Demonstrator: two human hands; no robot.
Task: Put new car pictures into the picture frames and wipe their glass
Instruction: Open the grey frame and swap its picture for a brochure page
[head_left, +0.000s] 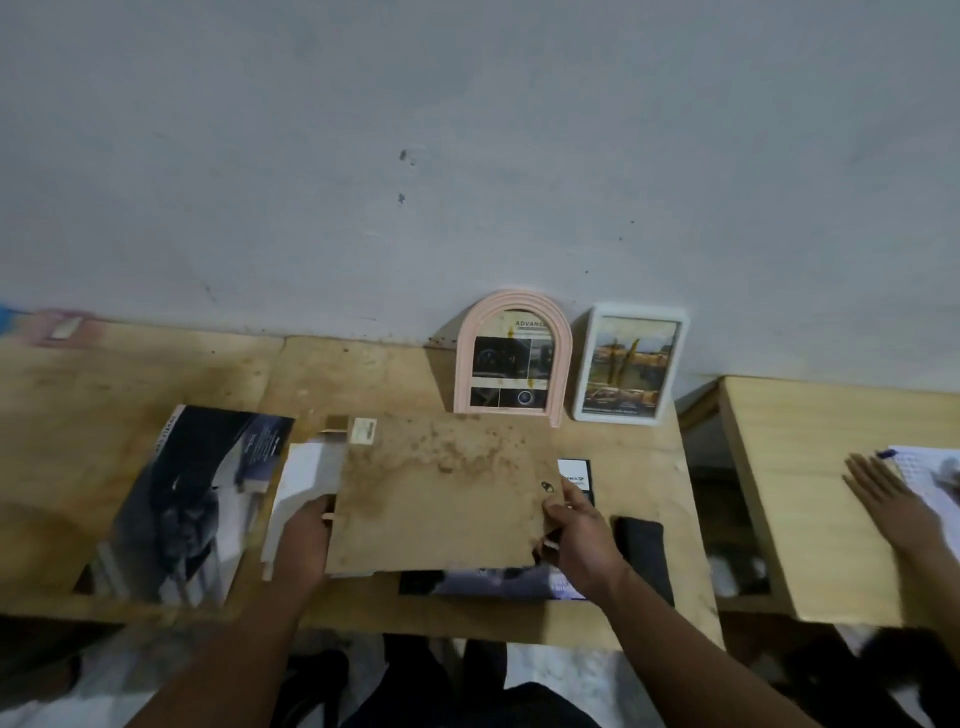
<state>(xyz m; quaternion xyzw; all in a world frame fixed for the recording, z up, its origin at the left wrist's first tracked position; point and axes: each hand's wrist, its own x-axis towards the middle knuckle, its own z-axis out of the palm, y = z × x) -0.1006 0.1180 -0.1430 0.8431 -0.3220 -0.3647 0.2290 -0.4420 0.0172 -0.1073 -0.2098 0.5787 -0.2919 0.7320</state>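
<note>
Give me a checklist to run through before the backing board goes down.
1. Left hand grips the backing board at its left edge: ok.
2. Right hand pinches the board's right edge: ok.
3. Car picture squared under the board: cannot tell, mostly hidden.
4. White frame aligned beneath: cannot tell.
5. Dark cloth within reach for wiping: ok.
6. Board face clean: not ok, stained.

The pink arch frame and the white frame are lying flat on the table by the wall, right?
Not quite. In the head view the pink arch frame and the white frame stand upright, leaning against the wall, not lying flat on the table.
</note>
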